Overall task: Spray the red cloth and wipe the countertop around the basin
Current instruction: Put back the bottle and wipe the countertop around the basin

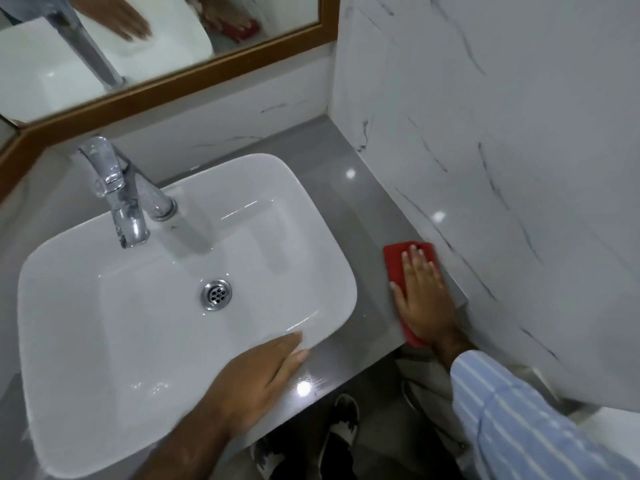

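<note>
A white rectangular basin [104, 341] sits on a grey countertop [332, 181]. The red cloth [394, 261] lies flat on the narrow strip of counter right of the basin, close to the marble side wall. My right hand [424, 296] presses flat on the cloth, fingers spread and pointing away from me. My left hand [256, 382] rests palm down on the basin's front right rim, fingers together and holding nothing. No spray bottle is in view.
A chrome tap [121, 199] rises at the basin's back left, with a drain [217, 294] in the bowl. A wood-framed mirror [194, 76] hangs on the back wall. White marble wall [502, 168] bounds the counter on the right. Shoes [341, 431] show below the counter edge.
</note>
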A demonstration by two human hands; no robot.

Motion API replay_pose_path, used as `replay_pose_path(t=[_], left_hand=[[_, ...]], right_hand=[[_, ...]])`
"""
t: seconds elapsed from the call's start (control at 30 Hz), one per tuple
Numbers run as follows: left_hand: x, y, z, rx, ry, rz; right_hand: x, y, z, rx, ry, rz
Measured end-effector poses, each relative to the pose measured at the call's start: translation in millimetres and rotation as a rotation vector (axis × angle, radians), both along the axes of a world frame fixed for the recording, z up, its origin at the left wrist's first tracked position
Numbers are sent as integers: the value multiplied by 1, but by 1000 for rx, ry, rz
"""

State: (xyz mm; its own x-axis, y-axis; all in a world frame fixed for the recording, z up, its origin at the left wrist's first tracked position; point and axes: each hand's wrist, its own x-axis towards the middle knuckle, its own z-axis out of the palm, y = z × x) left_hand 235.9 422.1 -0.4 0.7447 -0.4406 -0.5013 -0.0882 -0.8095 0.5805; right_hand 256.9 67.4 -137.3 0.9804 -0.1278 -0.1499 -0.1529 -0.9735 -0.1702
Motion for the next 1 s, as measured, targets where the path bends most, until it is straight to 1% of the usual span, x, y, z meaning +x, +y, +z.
replay_pose_path(t=[0.1,0.17,0.37,0.43,0.53,0.57,0.63,0.7,0.73,0.8,0.9,0.97,1.0], left_hand=[[-29,72,5,162,0,116],[-37,100,8,220,5,162],[-41,102,4,260,-70,81],[-42,103,5,219,-96,76],[-49,109,3,172,-148,74],[-51,109,1,187,-185,61],[-58,121,0,264,-248,35],[-65,140,-2,341,-295,19],[-69,152,-3,371,-317,17],[-74,170,-5,416,-344,11],[-75,178,-9,426,-385,9],[-75,178,-10,427,-384,10],[-74,179,-11,426,-379,9]], right_hand=[[-1,19,1,-25,-27,-193],[-13,52,0,-39,-55,-233],[-73,178,1,67,-84,-160],[-84,189,-1,93,-91,-128],[-84,167,-4,62,-90,-60],[-81,156,-5,38,-92,-92],[-78,157,-7,19,-98,-241],[-82,182,-4,30,-94,-374],[-88,202,-2,38,-94,-387],[-108,244,-1,40,-121,-322],[-150,311,-9,96,-179,-107],[-170,340,-13,134,-153,17],[-172,340,-13,149,-144,62]])
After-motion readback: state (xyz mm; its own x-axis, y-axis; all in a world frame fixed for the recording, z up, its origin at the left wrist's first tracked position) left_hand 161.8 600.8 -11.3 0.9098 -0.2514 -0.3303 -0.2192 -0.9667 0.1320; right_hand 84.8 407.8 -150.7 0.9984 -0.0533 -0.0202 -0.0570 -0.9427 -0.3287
